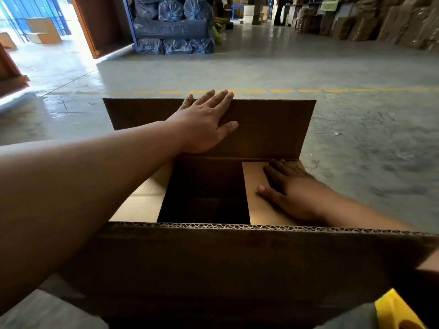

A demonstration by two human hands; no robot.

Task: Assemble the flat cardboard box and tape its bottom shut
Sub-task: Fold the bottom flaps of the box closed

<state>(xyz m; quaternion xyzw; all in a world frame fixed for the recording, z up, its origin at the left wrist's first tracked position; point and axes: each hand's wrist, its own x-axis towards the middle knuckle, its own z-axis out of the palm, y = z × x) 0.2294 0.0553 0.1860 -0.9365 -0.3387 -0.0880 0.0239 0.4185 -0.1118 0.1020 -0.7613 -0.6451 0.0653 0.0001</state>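
Observation:
A brown cardboard box (pixel 273 129) stands opened in front of me on the concrete floor. Its far long flap stands upright, and my left hand (pixel 204 124) grips that flap's top edge, fingers over the rim and thumb on the inner face. My right hand (pixel 292 193) lies flat on the right short flap (pixel 255 186), which is folded inward. The left short flap (pixel 142 198) is folded inward too, partly hidden by my left forearm. The near long flap (pixel 213 257) stands up close to me, its corrugated edge showing. Between the short flaps the box's dark inside shows.
A yellow object (pixel 396 312) pokes in at the bottom right corner. A dashed yellow line (pixel 308 90) crosses the floor beyond the box. Blue wrapped bundles (pixel 173 27) are stacked at the back, flat cardboard (pixel 392 24) leans along the right wall, and an open doorway (pixel 35 32) is at the left.

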